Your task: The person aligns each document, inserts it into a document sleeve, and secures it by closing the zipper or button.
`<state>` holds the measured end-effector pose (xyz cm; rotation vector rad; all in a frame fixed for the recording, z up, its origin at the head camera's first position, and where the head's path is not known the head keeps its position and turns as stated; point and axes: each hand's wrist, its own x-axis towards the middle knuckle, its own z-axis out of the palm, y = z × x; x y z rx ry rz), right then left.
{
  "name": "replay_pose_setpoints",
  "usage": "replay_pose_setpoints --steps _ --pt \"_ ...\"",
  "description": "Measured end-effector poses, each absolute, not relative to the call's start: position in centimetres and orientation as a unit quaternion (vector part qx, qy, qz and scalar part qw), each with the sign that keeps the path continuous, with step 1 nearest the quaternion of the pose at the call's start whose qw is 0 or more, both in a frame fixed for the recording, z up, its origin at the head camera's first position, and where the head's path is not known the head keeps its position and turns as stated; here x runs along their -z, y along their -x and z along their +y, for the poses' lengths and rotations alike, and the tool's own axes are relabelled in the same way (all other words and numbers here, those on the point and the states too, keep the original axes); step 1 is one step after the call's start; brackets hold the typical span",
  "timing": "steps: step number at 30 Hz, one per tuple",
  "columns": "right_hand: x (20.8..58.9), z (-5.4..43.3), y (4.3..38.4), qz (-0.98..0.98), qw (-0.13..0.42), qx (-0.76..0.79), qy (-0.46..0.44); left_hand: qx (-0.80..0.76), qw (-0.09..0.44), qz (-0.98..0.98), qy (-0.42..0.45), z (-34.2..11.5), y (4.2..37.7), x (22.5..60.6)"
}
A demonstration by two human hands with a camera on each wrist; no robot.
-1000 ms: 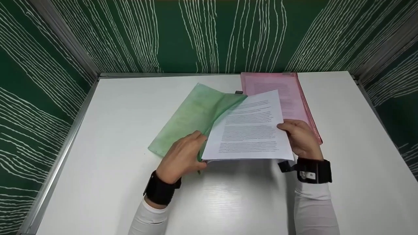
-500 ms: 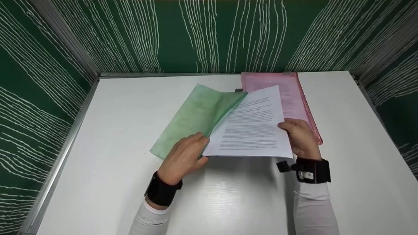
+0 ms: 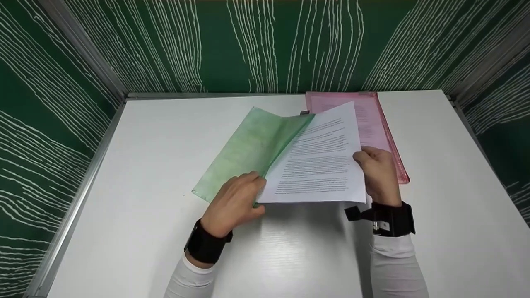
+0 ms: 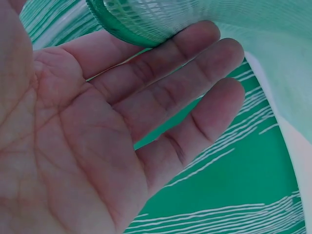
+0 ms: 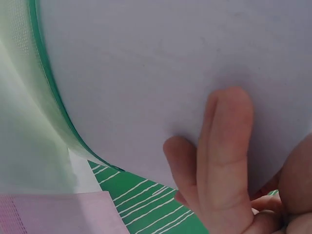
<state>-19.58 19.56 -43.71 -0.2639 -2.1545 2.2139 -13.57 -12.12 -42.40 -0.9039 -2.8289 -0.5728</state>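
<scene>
A green mesh document pouch (image 3: 240,149) lies slanted over the table, its mouth spread toward the right. White printed paper (image 3: 316,165) sits partly inside it, with the rest sticking out. My left hand (image 3: 234,203) holds the pouch's lower right edge; in the left wrist view, the green rim (image 4: 131,39) crosses over the index finger while the other fingers extend under the mesh. My right hand (image 3: 377,174) pinches the paper's right edge, thumb on top. Its fingers (image 5: 226,131) press against the paper's underside in the right wrist view. Whether it is several sheets is hard to tell.
A pink mesh document pouch (image 3: 374,128) with printed paper inside lies at the table's back right, partly covered by the white paper. A small black tab (image 3: 304,112) shows between the pouches. Green walls with white lines (image 3: 248,45) border the white table (image 3: 136,165).
The paper's far corner has risen toward the back, and its right edge has shifted slightly left with my right hand. The green pouch and my left hand have moved slightly right.
</scene>
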Motion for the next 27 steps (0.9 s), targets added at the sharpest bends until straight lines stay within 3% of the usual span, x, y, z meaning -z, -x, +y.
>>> replay_pose_setpoints --steps 4,12,18,27 --pt "43.8 19.2 19.5 -0.691 0.023 -0.718 0.084 0.193 0.051 -0.931 0.304 -12.2 13.6 42.4" --pt "43.7 18.3 19.5 -0.709 0.036 -0.699 0.085 0.249 -0.019 -0.923 0.292 -12.2 13.7 42.3" --pt "43.5 18.3 19.3 -0.720 0.024 -0.691 0.055 0.283 0.008 -0.919 0.276 -11.7 13.9 42.2" --pt "43.6 18.9 19.4 -0.703 -0.063 -0.708 0.001 0.282 0.123 -0.921 0.240 -10.2 13.9 42.6"
